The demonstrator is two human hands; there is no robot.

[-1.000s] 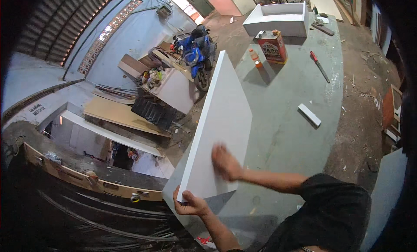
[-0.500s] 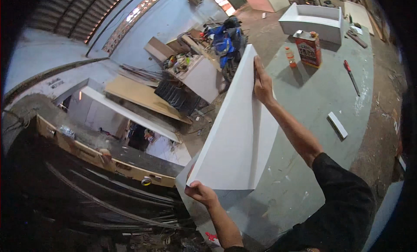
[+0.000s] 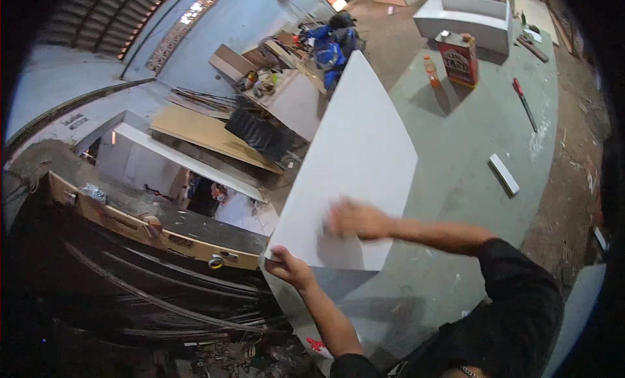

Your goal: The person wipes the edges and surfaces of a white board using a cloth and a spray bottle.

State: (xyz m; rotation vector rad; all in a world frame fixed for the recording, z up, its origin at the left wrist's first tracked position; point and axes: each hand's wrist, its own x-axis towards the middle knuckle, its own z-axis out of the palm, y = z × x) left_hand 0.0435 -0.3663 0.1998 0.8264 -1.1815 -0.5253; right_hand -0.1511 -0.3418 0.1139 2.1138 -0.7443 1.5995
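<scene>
A large white panel (image 3: 355,160) stands slanted over the grey-green table, its upper end narrowing to a corner. My left hand (image 3: 291,268) is closed around the panel's near left corner, thumb on the top face. Over the lower part of that face is my right hand (image 3: 362,220), smeared by motion, casting a shadow on the white surface. Its fingers are too blurred to show whether anything is in them.
On the table (image 3: 449,202) are a white strip (image 3: 504,175), a red-handled tool (image 3: 525,104), a small orange bottle (image 3: 431,72), a metal can (image 3: 458,59) and a white open box (image 3: 463,26). A blue motorcycle (image 3: 329,52) stands beyond. A wooden-edged ledge (image 3: 124,225) lies left.
My right hand has left the panel's upper right edge and come down to its lower face. The panel has tilted so more of its face shows. My left hand keeps the same corner.
</scene>
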